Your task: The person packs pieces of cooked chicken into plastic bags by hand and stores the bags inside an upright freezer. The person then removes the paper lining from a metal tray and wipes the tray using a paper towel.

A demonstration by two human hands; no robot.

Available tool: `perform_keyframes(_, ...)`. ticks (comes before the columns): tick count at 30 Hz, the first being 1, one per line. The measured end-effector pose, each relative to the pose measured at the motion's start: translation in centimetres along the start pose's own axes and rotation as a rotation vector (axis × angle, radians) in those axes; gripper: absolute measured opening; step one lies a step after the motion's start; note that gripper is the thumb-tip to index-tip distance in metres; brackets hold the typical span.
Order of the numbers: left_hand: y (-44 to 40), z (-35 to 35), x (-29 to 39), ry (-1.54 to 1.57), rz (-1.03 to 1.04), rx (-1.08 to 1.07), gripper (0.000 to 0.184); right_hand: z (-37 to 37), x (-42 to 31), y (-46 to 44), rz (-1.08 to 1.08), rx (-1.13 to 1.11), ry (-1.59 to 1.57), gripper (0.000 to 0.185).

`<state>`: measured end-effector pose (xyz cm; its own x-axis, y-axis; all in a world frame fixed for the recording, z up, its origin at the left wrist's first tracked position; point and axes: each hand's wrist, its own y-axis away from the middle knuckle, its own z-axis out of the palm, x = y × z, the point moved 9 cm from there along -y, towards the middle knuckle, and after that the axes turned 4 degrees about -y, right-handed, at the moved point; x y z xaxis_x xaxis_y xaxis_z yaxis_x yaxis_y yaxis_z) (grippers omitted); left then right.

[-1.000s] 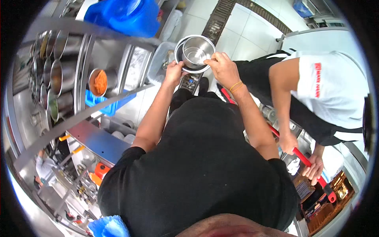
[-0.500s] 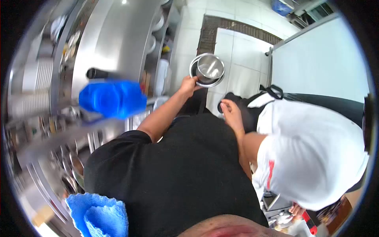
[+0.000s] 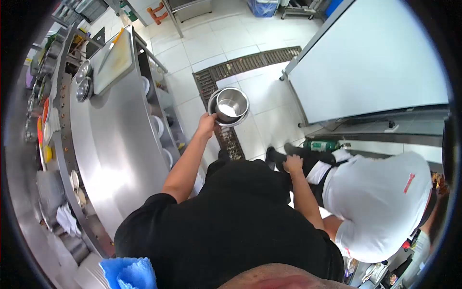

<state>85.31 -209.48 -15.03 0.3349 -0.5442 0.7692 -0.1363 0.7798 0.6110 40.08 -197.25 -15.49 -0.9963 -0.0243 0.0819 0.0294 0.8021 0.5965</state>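
Observation:
A wide steel bowl [image 3: 236,120] with a smaller steel pot [image 3: 232,103] inside it is held out over the tiled floor. My left hand [image 3: 208,124] grips the near left rim of the bowl. Lower and to the right, my right hand [image 3: 292,164] hangs near the co-worker's dark clothing, apart from the bowl. Its fingers look bent, but whether they hold anything is too small to make out.
A long steel counter [image 3: 108,139] runs along the left, bearing a cutting board [image 3: 115,62] and small metal bowls [image 3: 83,89]. A white-shirted co-worker [image 3: 380,202] bends close on the right, below a large white panel [image 3: 370,62]. A drain grate [image 3: 255,62] crosses the floor.
The view has swung to show the long counter. My right hand has let go of the pot and dropped away to the right. My left hand still carries the bowl and pot. The co-worker's red-handled tool is no longer visible.

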Motion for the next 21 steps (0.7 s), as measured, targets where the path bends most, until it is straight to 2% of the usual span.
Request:
perform_keyframes(2, -0.6, -0.1, 3.2, 0.022, -0.002, 0.023, 0.019, 0.9, 3.6, -2.3, 0.142, -0.355, 0.224, 0.057)
perform_keyframes(3, -1.5, -0.7, 3.9, 0.012, 0.001, 0.026, 0.019, 5.9, 7.2, -4.2, 0.164, -0.575, 0.293, 0.058)
perform_keyframes(5, -3.6, -3.0, 5.3, -0.006, -0.019, 0.071, 0.020, 8.4, 9.4, -4.5, 0.152, -0.907, 0.433, 0.062)
perform_keyframes(6, -4.2, -3.9, 5.8, -0.013, -0.036, 0.107, 0.020, 5.8, 8.2, -4.3, 0.120, -1.012, 0.506, 0.065)
perform_keyframes(9, -5.5, -6.1, 5.6, 0.097, -0.081, 0.161, 0.021, 2.1, 5.8, -9.3, 0.028, -1.160, 0.536, 0.078)
perform_keyframes(12, -8.8, -7.0, 6.0, 0.180, -0.100, 0.218, 0.022, -2.3, 4.5, -18.2, 0.275, -1.192, -0.033, 0.074)
perform_keyframes(15, -12.0, -5.0, 9.0, 0.247, -0.100, 0.294, 0.021, -3.2, 0.8, -40.5, -0.229, -0.416, -0.020, 0.048)
perform_keyframes(16, -13.5, -4.2, 11.0, 0.259, -0.092, 0.318, 0.021, -4.9, -1.9, -46.3, -0.472, -0.158, -0.040, 0.049)
perform_keyframes(17, -14.6, -3.2, 12.7, 0.302, -0.078, 0.352, 0.021, -9.7, -5.3, -49.0, -0.530, -0.313, 0.039, 0.053)
perform_keyframes(18, -16.0, -2.2, 14.3, 0.286, -0.068, 0.343, 0.021, -19.6, -6.5, -48.6, -0.189, -0.386, -0.386, 0.057)
perform_keyframes(19, -18.3, -1.3, 16.0, 0.278, -0.052, 0.328, 0.021, -22.8, -8.7, -52.6, -0.280, -0.394, -0.436, 0.058)
perform_keyframes(20, -20.4, -0.6, 17.3, 0.277, -0.039, 0.314, 0.021, -27.8, -11.2, -55.6, -0.436, -0.155, -0.479, 0.060)
perform_keyframes(21, -23.0, 0.0, 18.7, 0.249, -0.015, 0.304, 0.021, -33.2, -13.8, -57.0, -0.472, -0.105, -0.528, 0.059)
